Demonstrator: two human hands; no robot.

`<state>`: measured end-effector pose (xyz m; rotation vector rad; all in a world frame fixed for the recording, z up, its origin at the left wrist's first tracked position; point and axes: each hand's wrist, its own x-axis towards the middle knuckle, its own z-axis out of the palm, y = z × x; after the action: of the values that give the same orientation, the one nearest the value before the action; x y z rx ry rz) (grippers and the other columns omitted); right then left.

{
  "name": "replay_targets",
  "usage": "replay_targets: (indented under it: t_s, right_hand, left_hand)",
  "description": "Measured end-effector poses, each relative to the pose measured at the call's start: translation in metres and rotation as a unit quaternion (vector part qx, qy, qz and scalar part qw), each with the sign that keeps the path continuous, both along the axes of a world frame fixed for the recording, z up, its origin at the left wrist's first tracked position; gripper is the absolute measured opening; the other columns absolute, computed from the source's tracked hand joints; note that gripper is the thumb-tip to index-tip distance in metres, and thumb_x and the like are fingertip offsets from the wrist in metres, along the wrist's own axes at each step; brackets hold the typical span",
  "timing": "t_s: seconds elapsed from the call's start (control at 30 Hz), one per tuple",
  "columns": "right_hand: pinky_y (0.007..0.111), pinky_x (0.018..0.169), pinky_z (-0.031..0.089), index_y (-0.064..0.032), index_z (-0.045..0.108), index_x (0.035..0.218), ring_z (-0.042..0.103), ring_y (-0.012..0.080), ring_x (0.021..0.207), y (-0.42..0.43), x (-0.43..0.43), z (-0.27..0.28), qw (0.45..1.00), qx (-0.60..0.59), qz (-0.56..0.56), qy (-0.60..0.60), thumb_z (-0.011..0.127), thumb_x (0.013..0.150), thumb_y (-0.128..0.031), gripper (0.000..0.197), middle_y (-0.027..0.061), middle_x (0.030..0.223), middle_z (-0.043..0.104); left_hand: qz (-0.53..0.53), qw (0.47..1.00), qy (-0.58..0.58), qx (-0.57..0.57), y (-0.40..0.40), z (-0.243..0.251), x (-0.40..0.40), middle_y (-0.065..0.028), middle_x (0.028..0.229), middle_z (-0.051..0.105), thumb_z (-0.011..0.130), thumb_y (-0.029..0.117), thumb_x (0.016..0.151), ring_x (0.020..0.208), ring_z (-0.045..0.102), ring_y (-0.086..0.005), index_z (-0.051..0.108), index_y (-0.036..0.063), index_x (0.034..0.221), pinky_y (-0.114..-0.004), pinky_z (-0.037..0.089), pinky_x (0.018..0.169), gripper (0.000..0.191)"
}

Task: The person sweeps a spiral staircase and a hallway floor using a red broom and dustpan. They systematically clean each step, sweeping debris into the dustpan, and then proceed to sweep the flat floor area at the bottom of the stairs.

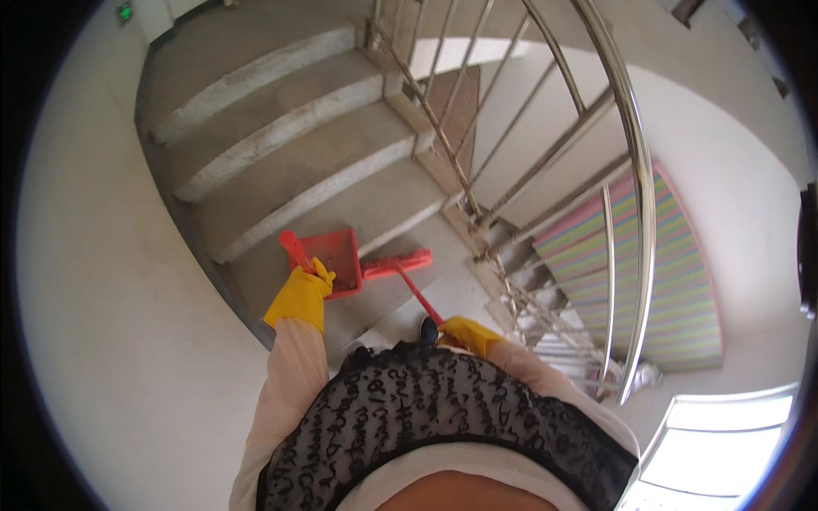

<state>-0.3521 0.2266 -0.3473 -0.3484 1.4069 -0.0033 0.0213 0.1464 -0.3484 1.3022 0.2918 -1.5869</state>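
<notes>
My left hand (300, 294), in a yellow rubber glove, grips the upright handle of a red plastic dustpan (345, 259). Some dirt shows in the pan, whose open side faces right, over the stair. In its own yellow glove, my right hand (470, 335) is closed around the thin red handle of a broom (396, 263). The red broom head lies just right of the dustpan, its left end close to the pan's edge; whether they touch I cannot tell. A dark shoe (429, 329) shows beside my right hand.
Grey concrete steps (307, 166) curve away ahead. A white wall (128, 306) borders them on the left, a metal railing (642, 191) on the right. Beyond the railing hangs a striped cloth or mat (645, 274). A bright window (716, 447) is at lower right.
</notes>
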Motion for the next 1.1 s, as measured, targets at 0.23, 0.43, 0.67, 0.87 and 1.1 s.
replay_targets:
  t_s: [0.23, 0.43, 0.67, 0.87, 1.1]
  right_hand:
    - [0.033, 0.057, 0.047, -0.0019, 0.065, 0.089, 0.061, 0.0234, 0.062, -0.009, 0.002, -0.027, 0.986, -0.104, 0.093, 0.094, 0.056, 0.08, -0.026, 0.027, 0.0114, 0.075, 0.066]
    - [0.03, 0.058, 0.047, 0.0004, 0.062, 0.092, 0.062, 0.0213, 0.063, -0.005, 0.003, -0.023, 0.99, -0.073, 0.061, 0.1, 0.055, 0.08, -0.022, 0.026, 0.0123, 0.073, 0.065]
    - [0.029, 0.056, 0.046, 0.0011, 0.063, 0.089, 0.061, 0.0187, 0.06, -0.004, 0.007, -0.002, 0.975, -0.148, 0.12, 0.115, 0.057, 0.078, -0.023, 0.027, 0.0112, 0.068, 0.065]
    - [0.029, 0.054, 0.045, -0.0006, 0.064, 0.089, 0.061, 0.0183, 0.059, -0.008, 0.012, 0.006, 0.968, -0.141, 0.157, 0.134, 0.057, 0.078, -0.025, 0.028, 0.0097, 0.068, 0.065]
    - [0.029, 0.054, 0.047, -0.001, 0.065, 0.084, 0.06, 0.0218, 0.059, -0.006, 0.009, 0.0, 0.982, -0.104, 0.091, 0.128, 0.057, 0.076, -0.021, 0.023, 0.0126, 0.068, 0.064]
  left_hand:
    - [0.24, 0.95, 0.179, -0.092, -0.012, -0.077, 0.032, -0.0095, 0.099, 0.054, 0.042, 0.028, 0.09, 0.086, 0.059, -0.0287, 0.044, 0.0117, 0.11, -0.04, 0.05, 0.058, 0.026]
    - [0.176, 0.935, 0.308, -0.01, -0.02, -0.077, 0.05, -0.0016, 0.082, 0.056, 0.04, 0.029, 0.088, 0.068, 0.06, -0.0233, 0.049, 0.0158, 0.094, -0.044, 0.038, 0.082, 0.017]
    - [0.168, 0.954, 0.245, 0.043, -0.024, -0.064, 0.047, 0.003, 0.064, 0.056, 0.04, 0.03, 0.086, 0.051, 0.06, -0.0191, 0.051, 0.0192, 0.076, -0.046, 0.03, 0.098, 0.019]
    - [0.11, 0.936, 0.331, 0.052, -0.025, -0.064, 0.061, 0.0042, 0.057, 0.055, 0.04, 0.032, 0.085, 0.049, 0.06, -0.0178, 0.051, 0.0181, 0.069, -0.043, 0.029, 0.098, 0.024]
    - [0.11, 0.938, 0.328, 0.035, -0.028, -0.065, 0.055, 0.0029, 0.056, 0.054, 0.039, 0.031, 0.085, 0.049, 0.059, -0.0174, 0.051, 0.0189, 0.069, -0.044, 0.024, 0.101, 0.023]
